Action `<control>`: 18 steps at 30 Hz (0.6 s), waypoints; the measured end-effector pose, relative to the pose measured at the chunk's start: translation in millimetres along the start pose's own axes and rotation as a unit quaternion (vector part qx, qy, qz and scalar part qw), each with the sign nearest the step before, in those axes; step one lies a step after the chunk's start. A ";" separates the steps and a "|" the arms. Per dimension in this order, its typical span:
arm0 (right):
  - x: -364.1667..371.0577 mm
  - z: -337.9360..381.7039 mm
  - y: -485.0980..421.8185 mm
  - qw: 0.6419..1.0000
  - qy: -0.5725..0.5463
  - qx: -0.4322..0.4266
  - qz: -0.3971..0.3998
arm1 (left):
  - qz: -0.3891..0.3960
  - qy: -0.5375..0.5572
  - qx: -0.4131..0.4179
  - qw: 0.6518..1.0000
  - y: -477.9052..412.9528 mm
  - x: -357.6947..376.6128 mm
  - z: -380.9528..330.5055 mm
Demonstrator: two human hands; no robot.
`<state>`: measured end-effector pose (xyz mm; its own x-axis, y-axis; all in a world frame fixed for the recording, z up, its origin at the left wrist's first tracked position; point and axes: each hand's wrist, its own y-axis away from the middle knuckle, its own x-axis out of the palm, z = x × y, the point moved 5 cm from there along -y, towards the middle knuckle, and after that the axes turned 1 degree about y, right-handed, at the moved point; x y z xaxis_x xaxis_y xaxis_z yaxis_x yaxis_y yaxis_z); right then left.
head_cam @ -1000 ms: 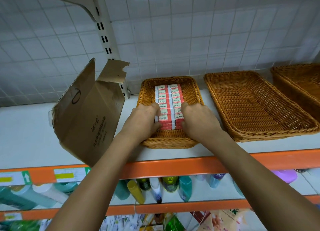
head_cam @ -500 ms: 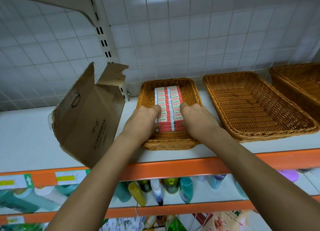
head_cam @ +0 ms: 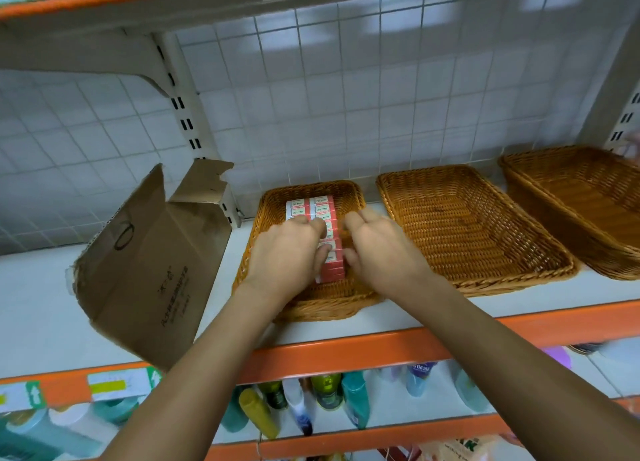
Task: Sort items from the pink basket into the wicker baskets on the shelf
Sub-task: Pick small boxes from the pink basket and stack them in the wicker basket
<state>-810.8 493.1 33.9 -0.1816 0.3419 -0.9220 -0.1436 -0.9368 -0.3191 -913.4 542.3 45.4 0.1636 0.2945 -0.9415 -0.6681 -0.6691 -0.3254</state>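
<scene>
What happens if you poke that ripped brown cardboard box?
The cardboard box probably tips easily: it stands tilted, its corner overhanging the shelf edge. It looks thin and torn open, so likely light. Its ragged flaps would probably bend, not stay stiff.

You're working in bright, even light, with pale patches of glare high on the tiled wall [head_cam: 346, 79] and only soft shadow inside the wicker basket [head_cam: 311, 308]. Your right hand [head_cam: 381, 252] is smeared by motion blur, print on the boxes [head_cam: 323, 206] is too soft to read, and the wide lens bows the shelf edge [head_cam: 346, 351].
</scene>
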 end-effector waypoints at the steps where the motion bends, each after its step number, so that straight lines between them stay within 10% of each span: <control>1: -5.7 -6.9 3.4 1.000 0.003 -0.005 -0.011 | -0.004 0.002 0.008 1.000 -4.2 -1.8 -10.6; 18: -117.7 -261.3 128.2 0.982 0.086 0.166 -0.029 | -0.016 0.082 0.200 0.976 -100.0 -9.9 -315.0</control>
<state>-553.6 313.4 44.2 0.0001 0.3498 -0.9368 -0.4632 -0.8303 -0.3101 -619.5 391.3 59.7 0.2815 0.1756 -0.9434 -0.8850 -0.3325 -0.3259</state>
